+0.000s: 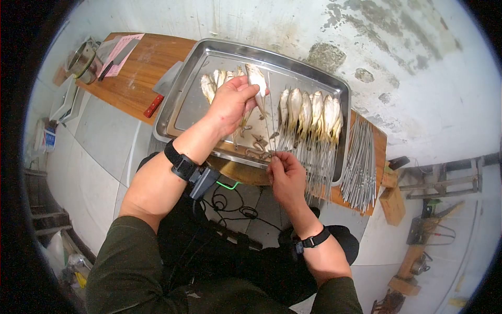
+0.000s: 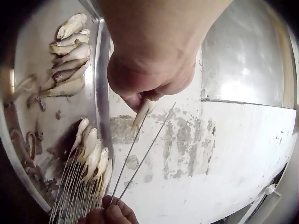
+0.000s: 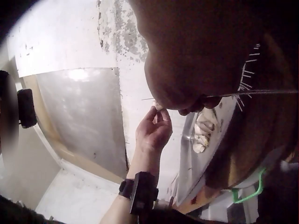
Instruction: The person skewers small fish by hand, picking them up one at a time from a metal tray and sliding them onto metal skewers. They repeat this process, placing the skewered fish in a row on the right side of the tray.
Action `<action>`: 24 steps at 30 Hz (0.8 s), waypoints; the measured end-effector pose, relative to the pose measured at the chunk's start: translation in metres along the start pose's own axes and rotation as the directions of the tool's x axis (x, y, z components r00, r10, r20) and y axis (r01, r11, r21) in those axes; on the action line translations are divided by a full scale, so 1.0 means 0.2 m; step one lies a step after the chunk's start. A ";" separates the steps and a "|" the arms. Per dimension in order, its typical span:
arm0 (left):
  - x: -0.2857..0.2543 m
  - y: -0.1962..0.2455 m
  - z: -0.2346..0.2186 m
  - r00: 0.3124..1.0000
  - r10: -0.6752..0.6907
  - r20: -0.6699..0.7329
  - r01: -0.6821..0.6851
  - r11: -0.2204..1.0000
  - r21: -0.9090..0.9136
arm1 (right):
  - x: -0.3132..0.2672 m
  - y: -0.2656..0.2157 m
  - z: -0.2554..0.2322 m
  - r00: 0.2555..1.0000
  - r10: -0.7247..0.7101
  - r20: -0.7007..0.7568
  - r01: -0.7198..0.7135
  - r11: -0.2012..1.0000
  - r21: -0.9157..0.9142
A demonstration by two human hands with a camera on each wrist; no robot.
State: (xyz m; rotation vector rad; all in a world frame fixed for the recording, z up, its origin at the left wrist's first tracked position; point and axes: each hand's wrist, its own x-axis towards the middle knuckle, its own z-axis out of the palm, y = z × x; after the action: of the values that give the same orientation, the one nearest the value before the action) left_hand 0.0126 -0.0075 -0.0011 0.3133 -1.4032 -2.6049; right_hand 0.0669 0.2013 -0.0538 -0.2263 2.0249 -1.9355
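My left hand (image 1: 232,104) pinches a small pale fish (image 1: 256,75) above the tray's middle. In the left wrist view that hand's fingers cover most of the fish (image 2: 142,116). My right hand (image 1: 288,178), at the tray's front edge, grips two thin metal skewers (image 2: 145,154) near their lower ends. One skewer's upper end meets the fish; the other runs free beside it. Right of the hands, a row of skewered fish (image 1: 306,110) lies in the metal tray (image 1: 184,107), skewers jutting over the front rim. More fish (image 1: 207,88) lie behind my left hand.
Dark, curled scraps (image 1: 256,144) lie on the tray floor. A bundle of loose skewers (image 1: 361,162) rests right of the tray. On the wooden tabletop (image 1: 149,63) at left are a red-handled blade (image 1: 153,106), a knife (image 1: 120,58) and a metal pot (image 1: 83,60). A wall stands behind.
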 end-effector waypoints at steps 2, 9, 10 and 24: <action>0.02 0.00 -0.04 0.999 -0.001 0.034 0.001 1.000 0.009 | 0.00 0.00 0.00 1.000 -0.006 0.006 0.006 1.000 0.014; 0.02 0.01 -0.04 0.997 -0.018 0.069 0.012 0.995 0.096 | 0.00 0.01 0.00 0.999 -0.037 0.008 0.037 0.999 -0.017; 0.02 -0.01 -0.03 0.997 -0.020 0.070 0.013 0.995 0.095 | 0.01 0.01 0.00 0.999 -0.033 0.008 0.033 0.999 -0.022; 0.01 -0.01 -0.01 0.999 -0.031 0.039 0.036 0.991 -0.132 | 0.04 0.01 0.01 1.000 -0.022 0.013 0.022 1.000 -0.018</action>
State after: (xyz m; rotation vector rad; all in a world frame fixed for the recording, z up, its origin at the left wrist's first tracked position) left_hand 0.0119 -0.0082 -0.0043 0.2743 -1.2383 -2.7281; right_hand 0.0607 0.1979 -0.0557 -0.2652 2.0403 -1.9248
